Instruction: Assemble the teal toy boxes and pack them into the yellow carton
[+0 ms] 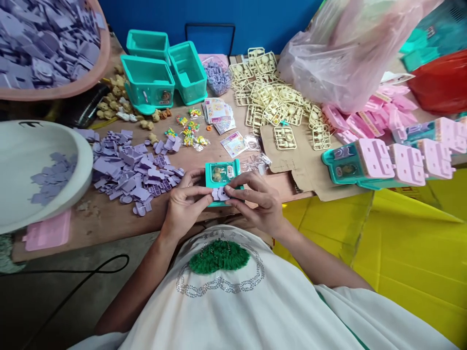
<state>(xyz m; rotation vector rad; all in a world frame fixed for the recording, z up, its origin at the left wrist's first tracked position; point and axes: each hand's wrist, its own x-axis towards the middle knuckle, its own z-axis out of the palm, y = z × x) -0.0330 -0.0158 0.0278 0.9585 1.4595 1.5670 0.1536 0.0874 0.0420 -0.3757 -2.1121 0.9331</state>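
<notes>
A worn wooden bench [109,223] against a blue wall carries a toy-assembly spread. Nearest, both hands meet over a small teal toy box [222,176] at the bench edge: the left hand [186,201] and the right hand [257,199] each pinch a lilac plastic piece [220,194] between thumb and fingertips, pressing it against the box's near face. It does not look fully seated, so this unit reads as mid-assembly. Just left of the grip lies a loose heap of lilac parts [134,170], still plentiful. Right of the grip, a row of finished pink-and-teal units [394,163] suggests a good batch done. Beyond the grip stand empty teal boxes [160,73] and cream part frames [270,97], so much appears left.
</notes>
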